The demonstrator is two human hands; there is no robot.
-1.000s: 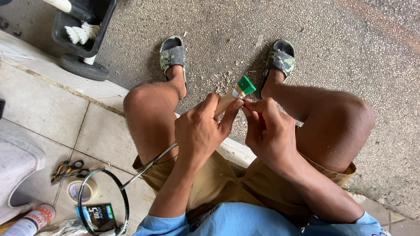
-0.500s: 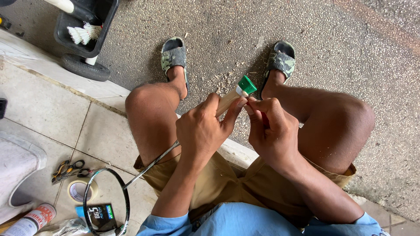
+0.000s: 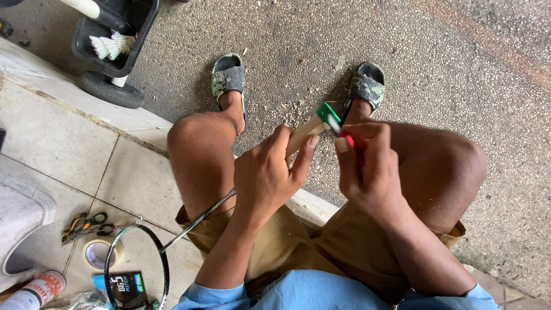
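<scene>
— Bare racket handle [image 3: 303, 133] up between the knees, green butt cap [image 3: 329, 115] at the far end?
— Yes. Left hand [image 3: 267, 178] clamped around the handle; right hand [image 3: 367, 166] pinching a small red tool [image 3: 348, 139] just beside the cap.
— Best kept steady, strokes short, away from fingers.

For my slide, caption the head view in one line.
Left hand grips a badminton racket's bare wooden handle; right hand works a small red tool at its green cap.

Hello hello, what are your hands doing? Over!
Left hand grips racket handle. Right hand pinches red tool at green cap. Nothing blocking.
</scene>
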